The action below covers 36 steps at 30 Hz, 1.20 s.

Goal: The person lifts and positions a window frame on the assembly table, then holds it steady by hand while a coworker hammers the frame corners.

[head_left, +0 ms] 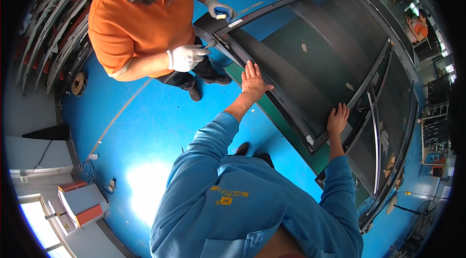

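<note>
At the far left, curved grey metal strips [58, 25] stand stacked in racks along the wall, above a glossy blue painted floor [145, 127]. Lower left sits a small white and orange box-shaped machine [80, 204].

Moving right, a co-worker in an orange shirt [138, 20] stands at the near corner of a large dark rectangular panel with a black frame [310, 59], which lies flat on a green-edged work table [291, 136]. The co-worker's white-gloved hand [187, 57] is closed near that corner; the other gloved hand [219, 9] grips a small blue and yellow object, too small to identify.

The person wearing the camera, in a blue long-sleeved top, reaches forward with both arms. The left hand [253, 80] is spread open and flat, palm down, resting on the panel's front frame edge and gripping nothing. Further right, the right hand [337, 119] is likewise open with fingers extended, pressing on the frame near its right front corner, grasping nothing.

Judging from this, both palms are steadying the panel. Even, flat pressure spread along the frame, not on the dark surface, would likely keep it from shifting while the co-worker works at the corner.

At the far right, a second person in orange [418, 25] is distant.
</note>
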{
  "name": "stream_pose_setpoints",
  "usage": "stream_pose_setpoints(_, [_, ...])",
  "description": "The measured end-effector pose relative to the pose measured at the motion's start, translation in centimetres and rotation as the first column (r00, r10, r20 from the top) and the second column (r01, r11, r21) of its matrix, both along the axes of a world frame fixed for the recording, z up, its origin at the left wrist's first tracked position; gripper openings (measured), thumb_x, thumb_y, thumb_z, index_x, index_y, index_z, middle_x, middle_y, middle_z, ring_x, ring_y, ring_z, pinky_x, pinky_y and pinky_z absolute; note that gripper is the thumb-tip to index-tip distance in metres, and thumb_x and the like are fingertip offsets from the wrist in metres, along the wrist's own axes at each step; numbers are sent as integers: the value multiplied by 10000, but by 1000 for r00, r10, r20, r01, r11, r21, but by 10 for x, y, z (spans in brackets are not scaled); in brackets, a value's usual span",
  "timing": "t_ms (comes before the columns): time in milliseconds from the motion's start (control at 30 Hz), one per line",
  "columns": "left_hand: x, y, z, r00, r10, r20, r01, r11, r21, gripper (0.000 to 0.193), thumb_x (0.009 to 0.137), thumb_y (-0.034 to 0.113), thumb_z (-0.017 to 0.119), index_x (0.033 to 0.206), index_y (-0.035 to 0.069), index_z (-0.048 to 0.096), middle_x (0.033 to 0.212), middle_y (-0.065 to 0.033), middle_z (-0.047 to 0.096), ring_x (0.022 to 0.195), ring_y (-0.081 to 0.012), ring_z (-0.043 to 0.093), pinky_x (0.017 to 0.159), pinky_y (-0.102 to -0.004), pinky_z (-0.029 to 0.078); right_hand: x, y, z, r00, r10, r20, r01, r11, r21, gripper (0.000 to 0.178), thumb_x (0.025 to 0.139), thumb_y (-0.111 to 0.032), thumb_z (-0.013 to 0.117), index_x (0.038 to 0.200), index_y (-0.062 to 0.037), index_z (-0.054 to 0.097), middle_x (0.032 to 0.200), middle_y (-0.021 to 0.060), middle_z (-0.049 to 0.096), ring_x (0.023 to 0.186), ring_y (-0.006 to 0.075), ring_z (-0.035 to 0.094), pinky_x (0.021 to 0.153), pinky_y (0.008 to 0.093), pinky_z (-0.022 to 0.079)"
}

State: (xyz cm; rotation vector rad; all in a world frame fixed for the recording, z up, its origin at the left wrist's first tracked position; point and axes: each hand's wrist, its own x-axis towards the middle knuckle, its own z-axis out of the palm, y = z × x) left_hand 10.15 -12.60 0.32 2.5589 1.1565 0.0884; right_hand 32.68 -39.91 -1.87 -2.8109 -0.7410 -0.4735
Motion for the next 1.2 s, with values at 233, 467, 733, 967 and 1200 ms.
stream_pose_setpoints(233, [-1,-1,1,1000,8,4,-8,1000,20,960,739,527,573,1333,-83,130,1399,-290,31,1310,-378,105,1033,-437,180,0,1,0,1000,4,-7,-4,1000,26,388,842,-256,454,1207,-127,475,1322,21,393,1266,261,288,927,409,343])
stream_pose_setpoints(467, [0,-3,4,1000,6,-10,-6,1000,12,936,745,508,578,1336,-69,140,1402,-277,51,1313,-372,96,1031,-436,183,-2,0,1,1000,-3,2,3,999,46,386,836,-261,463,1196,-124,487,1311,25,408,1257,262,304,920,409,346])
stream_pose_setpoints(733, [11,-34,-12,992,24,-120,-19,999,40,950,745,505,578,1331,-92,129,1404,-277,37,1311,-394,64,1043,-447,145,-5,5,-1,997,25,73,-30,997,73,399,825,-288,473,1180,-107,494,1309,43,410,1247,277,318,904,417,352])
stream_pose_setpoints(967, [29,-93,23,969,-48,-244,52,999,10,988,742,581,528,1313,-126,141,1390,-308,48,1309,-417,43,1043,-472,129,-6,-11,12,995,79,-67,-68,986,149,423,831,-314,473,1195,-98,469,1327,67,381,1230,307,331,948,458,314])
stream_pose_setpoints(1200, [32,-91,12,959,-1,-285,3,1000,6,1032,729,621,518,1316,-131,125,1384,-324,48,1308,-429,13,1042,-484,121,-7,-75,38,951,279,133,-294,950,107,435,845,-311,455,1224,-97,443,1342,77,362,1241,328,305,990,467,263])
